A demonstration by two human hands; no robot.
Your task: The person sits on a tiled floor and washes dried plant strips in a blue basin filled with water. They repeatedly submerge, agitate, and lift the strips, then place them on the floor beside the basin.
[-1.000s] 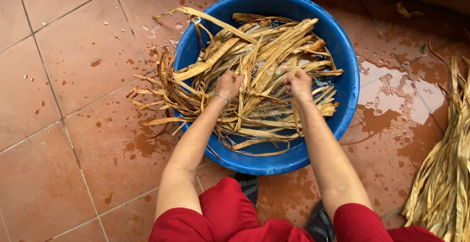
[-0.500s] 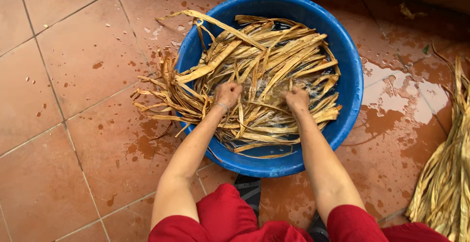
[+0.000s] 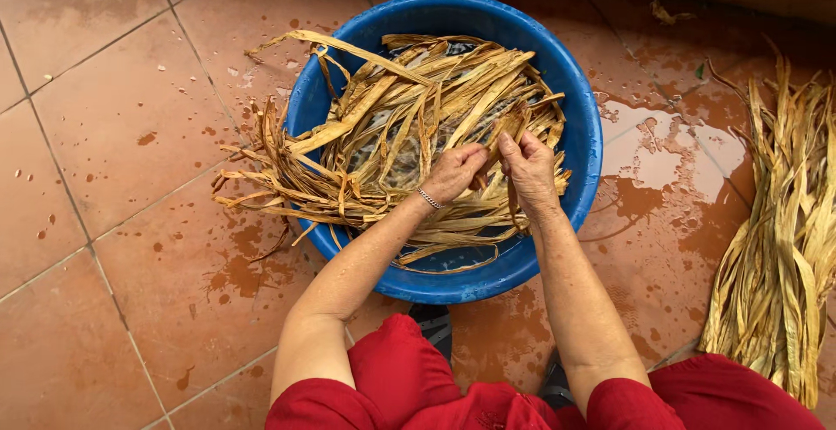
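Here our left hand (image 3: 453, 173) and right hand (image 3: 527, 164) pinch one leaf strip (image 3: 514, 125) in the blue basin (image 3: 583, 134) — most strips left, we judge.

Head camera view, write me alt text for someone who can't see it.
Both hands, left hand and right hand, grip dried leaf strips soaking in a blue basin on a wet tiled floor. Another leaf bundle lies to the right.
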